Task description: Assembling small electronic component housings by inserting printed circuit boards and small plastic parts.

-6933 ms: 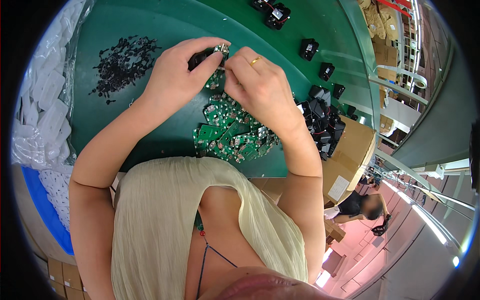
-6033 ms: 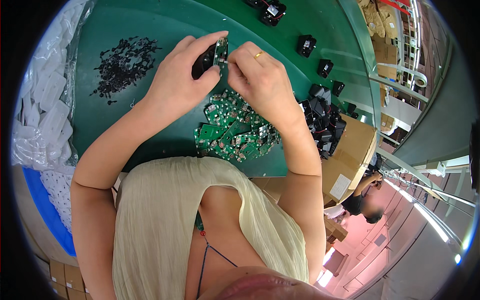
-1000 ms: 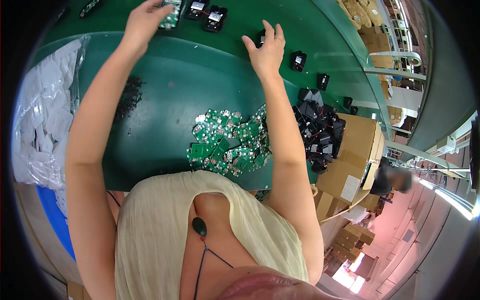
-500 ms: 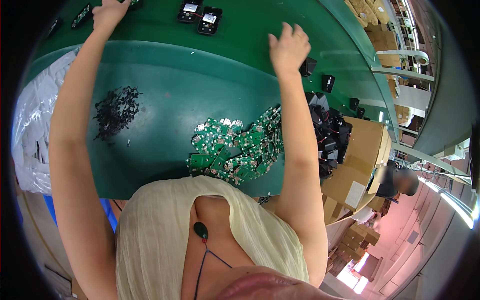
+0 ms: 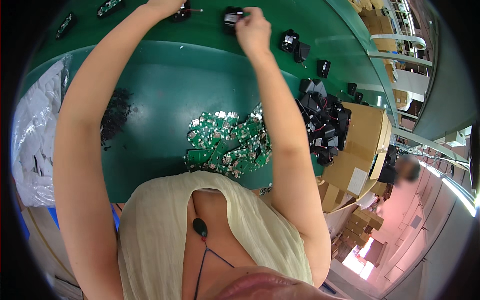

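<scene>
My right hand (image 5: pixel 254 31) is closed on a black plastic casing (image 5: pixel 231 21) that has a silver block inside; its fingers grip the right side. Cut by the upper picture edge, my left hand (image 5: pixel 166 7) lies against another black casing (image 5: pixel 182 12), its fingers bent onto it and partly out of view. A short red wire with a pale end sticks out of that casing toward the right. Left of my left hand are two black casings, each with a green circuit board (image 5: pixel 109 7) on it. Beyond my right hand sits an opened casing (image 5: pixel 290 42).
On the green table (image 5: pixel 155 80) lie a heap of green circuit boards (image 5: pixel 225 140) and a pile of small black parts (image 5: pixel 114 112). A clear bag of white pieces (image 5: pixel 40 130) is at the left. Black casings (image 5: pixel 325 120) are heaped before a cardboard box (image 5: pixel 360 150) at the right.
My left hand has left a board-bearing casing and come right to another. My right hand has moved left and closed on a casing. The two silver-block casings now stand farther apart.
</scene>
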Motion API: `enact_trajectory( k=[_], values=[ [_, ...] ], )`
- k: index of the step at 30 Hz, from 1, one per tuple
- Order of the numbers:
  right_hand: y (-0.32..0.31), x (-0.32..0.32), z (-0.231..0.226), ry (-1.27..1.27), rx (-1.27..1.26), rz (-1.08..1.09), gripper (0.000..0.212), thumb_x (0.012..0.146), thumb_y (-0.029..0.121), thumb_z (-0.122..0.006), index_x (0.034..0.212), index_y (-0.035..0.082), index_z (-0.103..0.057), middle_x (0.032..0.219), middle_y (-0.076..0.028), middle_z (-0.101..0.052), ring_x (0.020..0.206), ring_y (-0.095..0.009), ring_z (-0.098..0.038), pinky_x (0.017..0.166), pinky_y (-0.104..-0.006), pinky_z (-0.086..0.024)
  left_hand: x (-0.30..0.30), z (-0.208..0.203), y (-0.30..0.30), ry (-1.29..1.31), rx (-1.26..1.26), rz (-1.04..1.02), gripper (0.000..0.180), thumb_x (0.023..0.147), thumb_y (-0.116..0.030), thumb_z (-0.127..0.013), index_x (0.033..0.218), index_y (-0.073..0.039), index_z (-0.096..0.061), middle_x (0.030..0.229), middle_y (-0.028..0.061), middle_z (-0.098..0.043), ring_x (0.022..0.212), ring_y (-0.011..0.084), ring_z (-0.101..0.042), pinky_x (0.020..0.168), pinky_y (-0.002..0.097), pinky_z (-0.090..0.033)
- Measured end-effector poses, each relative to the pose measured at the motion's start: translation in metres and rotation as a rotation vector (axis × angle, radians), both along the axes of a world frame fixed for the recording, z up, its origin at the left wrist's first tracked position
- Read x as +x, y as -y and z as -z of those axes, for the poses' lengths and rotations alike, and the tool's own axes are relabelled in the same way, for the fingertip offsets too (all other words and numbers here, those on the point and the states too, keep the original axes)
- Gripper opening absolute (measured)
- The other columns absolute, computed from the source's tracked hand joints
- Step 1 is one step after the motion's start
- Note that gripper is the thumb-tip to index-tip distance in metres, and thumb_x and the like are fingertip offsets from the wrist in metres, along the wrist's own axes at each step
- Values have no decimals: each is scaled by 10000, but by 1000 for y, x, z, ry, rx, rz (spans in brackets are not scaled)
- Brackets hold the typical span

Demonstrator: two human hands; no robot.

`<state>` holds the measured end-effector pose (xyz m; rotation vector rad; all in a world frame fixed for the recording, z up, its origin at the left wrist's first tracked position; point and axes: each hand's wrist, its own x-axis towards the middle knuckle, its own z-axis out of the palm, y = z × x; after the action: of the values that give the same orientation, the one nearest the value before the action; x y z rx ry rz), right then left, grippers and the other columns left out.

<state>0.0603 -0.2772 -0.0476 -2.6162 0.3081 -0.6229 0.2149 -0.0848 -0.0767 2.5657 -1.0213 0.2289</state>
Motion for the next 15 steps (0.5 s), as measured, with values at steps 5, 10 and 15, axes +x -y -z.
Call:
enact_trajectory(
  k=[5,10,15],
  values=[
    [65,-45,-18,-195,-336,119,358,721,140,-639,1046,21,-548,862,-154,-624,868,-314,-590,779,-390,-474,-50,-48,-10,-266,-395,-159,135,788,-118,-579,847,-8,-529,850,188,-607,796,322,-597,705,385,-484],
    [7,-105,-71,-372,-284,-120,292,728,243,-669,955,76,-595,945,-133,-570,928,-283,-556,711,-387,-476,-99,-44,-43,-1025,-998,-110,162,842,-119,-545,957,-5,-546,895,82,-585,792,167,-569,697,280,-470],
    [-58,-170,-83,-754,-363,-300,387,704,258,-695,1027,87,-567,824,-73,-582,872,-275,-583,687,-360,-488,-180,-66,-67,-1164,-1109,-179,227,858,-127,-541,1050,-6,-537,916,43,-566,788,127,-554,702,251,-455]
  ],
)
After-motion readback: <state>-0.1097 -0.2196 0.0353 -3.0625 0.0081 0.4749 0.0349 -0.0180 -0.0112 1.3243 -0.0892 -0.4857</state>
